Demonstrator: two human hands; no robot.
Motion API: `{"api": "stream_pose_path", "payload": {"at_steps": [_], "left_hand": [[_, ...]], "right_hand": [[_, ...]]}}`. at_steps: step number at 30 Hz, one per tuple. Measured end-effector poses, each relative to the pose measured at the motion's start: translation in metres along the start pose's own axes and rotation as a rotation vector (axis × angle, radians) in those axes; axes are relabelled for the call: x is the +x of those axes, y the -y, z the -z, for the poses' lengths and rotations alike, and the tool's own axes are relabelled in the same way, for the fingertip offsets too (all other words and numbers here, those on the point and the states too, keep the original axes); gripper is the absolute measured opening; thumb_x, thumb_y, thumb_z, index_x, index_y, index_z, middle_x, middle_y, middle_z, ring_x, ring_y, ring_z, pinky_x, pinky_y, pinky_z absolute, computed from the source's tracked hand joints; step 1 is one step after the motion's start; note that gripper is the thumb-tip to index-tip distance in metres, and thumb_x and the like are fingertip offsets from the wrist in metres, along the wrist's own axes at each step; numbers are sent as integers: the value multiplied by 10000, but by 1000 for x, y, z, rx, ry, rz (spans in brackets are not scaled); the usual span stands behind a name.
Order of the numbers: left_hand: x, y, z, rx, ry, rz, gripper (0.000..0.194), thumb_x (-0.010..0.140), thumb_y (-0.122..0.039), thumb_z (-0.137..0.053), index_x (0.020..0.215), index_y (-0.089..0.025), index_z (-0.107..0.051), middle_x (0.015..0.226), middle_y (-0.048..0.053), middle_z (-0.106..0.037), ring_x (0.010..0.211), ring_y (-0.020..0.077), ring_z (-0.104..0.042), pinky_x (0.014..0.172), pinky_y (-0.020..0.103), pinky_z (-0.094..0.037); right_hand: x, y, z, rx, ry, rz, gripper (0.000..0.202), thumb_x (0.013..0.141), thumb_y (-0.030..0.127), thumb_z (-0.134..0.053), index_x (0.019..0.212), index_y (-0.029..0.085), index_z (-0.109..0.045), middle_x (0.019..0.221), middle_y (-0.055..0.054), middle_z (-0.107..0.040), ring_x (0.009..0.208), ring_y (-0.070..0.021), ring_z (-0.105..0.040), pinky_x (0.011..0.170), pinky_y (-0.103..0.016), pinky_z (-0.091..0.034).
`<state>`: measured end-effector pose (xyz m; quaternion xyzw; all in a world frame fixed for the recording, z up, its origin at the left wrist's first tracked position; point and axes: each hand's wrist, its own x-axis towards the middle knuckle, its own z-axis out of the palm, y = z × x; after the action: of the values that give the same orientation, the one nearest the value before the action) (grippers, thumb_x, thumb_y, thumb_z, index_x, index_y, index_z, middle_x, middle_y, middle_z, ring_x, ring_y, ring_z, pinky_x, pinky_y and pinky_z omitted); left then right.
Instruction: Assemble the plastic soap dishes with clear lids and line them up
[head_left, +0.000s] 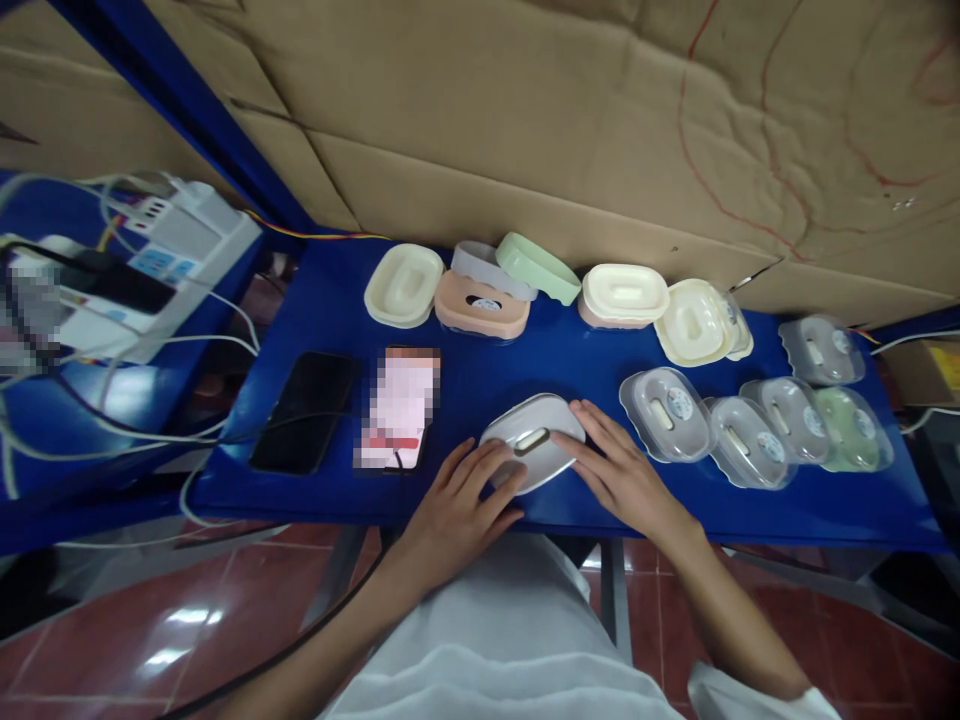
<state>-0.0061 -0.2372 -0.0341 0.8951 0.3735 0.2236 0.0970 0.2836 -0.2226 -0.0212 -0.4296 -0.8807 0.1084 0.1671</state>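
Note:
In front of me on the blue table lies a light grey oval plastic dish (546,462), shaped like a soap dish, with a cream piece showing in its central slot. My left hand (472,500) holds its left edge, fingers bent over the rim. On the opposite side, my right hand (611,465) grips the right end, one finger reaching toward the slot. The undersides of both hands' grip are hidden. Just right of my right hand sits a grey dish in a clear cover (667,415), with a round sticker.
More covered dishes (750,442) stand at the right. Along the cardboard wall (480,120) are a cream tray (405,285), a peach dish (480,305), a green ring (538,268) and other cream pieces (625,292). Two phones, one dark (304,412), and cabled power strips (161,270) lie left.

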Motion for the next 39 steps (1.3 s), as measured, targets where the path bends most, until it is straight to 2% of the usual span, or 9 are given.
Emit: {"api": "stream_pose_path", "payload": {"at_steps": [5, 10, 14, 20, 26, 29, 32, 35, 39], "left_hand": [[6, 3, -8, 51, -81, 70, 324, 1015, -267, -693, 1326, -182, -669, 1446, 180, -648, 1400, 355, -606, 1146, 538, -553], [16, 10, -8, 36, -154, 43, 280, 1036, -142, -602, 1304, -169, -678, 1458, 164, -663, 1438, 310, -588, 1205, 511, -514], [23, 17, -8, 22, -97, -10, 276, 1050, -177, -593, 1313, -162, -673, 1456, 155, -669, 1431, 319, -596, 1213, 523, -514], [33, 25, -10, 10, -71, -26, 292, 1051, -157, -577, 1329, -155, -666, 1460, 174, -654, 1459, 329, -571, 1239, 545, -486], [30, 26, -15, -10, -68, -9, 281, 1026, -201, -649, 1299, -145, -680, 1443, 167, -671, 1442, 340, -587, 1225, 540, -507], [25, 24, -14, -32, -113, 6, 266, 1022, -192, -648, 1283, -155, -682, 1459, 174, -654, 1422, 331, -606, 1205, 527, -531], [23, 24, -12, -105, -141, 0, 172, 1020, -251, -669, 1160, -156, -695, 1418, 177, -658, 1383, 328, -630, 1189, 524, -550], [23, 25, -11, -177, -148, -21, 124, 1010, -268, -692, 1068, -159, -684, 1388, 177, -658, 1393, 329, -616, 1197, 524, -543], [22, 27, -13, -225, -184, -35, 145, 1001, -250, -701, 1109, -158, -674, 1440, 190, -619, 1420, 332, -593, 1209, 534, -530]], "right_hand": [[17, -12, -4, 94, 1, -7, 581, 1080, 150, -524, 1632, 316, -446, 1747, -114, -346, 1585, -273, -411, 1243, -502, -483], [17, -14, -11, 69, -17, -43, 595, 1078, 151, -522, 1638, 325, -427, 1758, -119, -314, 1602, -279, -380, 1255, -501, -469], [19, -13, -9, 44, -45, -72, 607, 1063, 203, -581, 1636, 322, -422, 1764, -113, -299, 1607, -301, -364, 1259, -522, -464], [27, -18, -5, 57, -29, -87, 552, 1053, 241, -619, 1588, 265, -483, 1742, -109, -354, 1572, -270, -431, 1242, -444, -497], [26, -16, -13, -165, -38, 25, 468, 1022, 196, -664, 1485, 233, -609, 1649, -118, -510, 1590, -312, -399, 1227, -532, -501], [29, -8, 3, -236, 15, 75, 468, 1029, 263, -674, 1489, 213, -606, 1631, -132, -530, 1539, -321, -474, 1205, -548, -506], [50, -6, 40, -250, 12, 119, 498, 1045, 286, -653, 1531, 229, -562, 1557, -114, -613, 1451, -292, -570, 1199, -521, -493], [96, -16, 71, -272, -40, 77, 505, 1069, 276, -601, 1564, 216, -523, 1477, -110, -677, 1391, -273, -614, 1177, -480, -489], [169, -47, 69, -338, -8, -113, 584, 1054, 351, -623, 1580, 130, -497, 1558, -177, -596, 1431, -339, -566, 1188, -507, -457]]}}
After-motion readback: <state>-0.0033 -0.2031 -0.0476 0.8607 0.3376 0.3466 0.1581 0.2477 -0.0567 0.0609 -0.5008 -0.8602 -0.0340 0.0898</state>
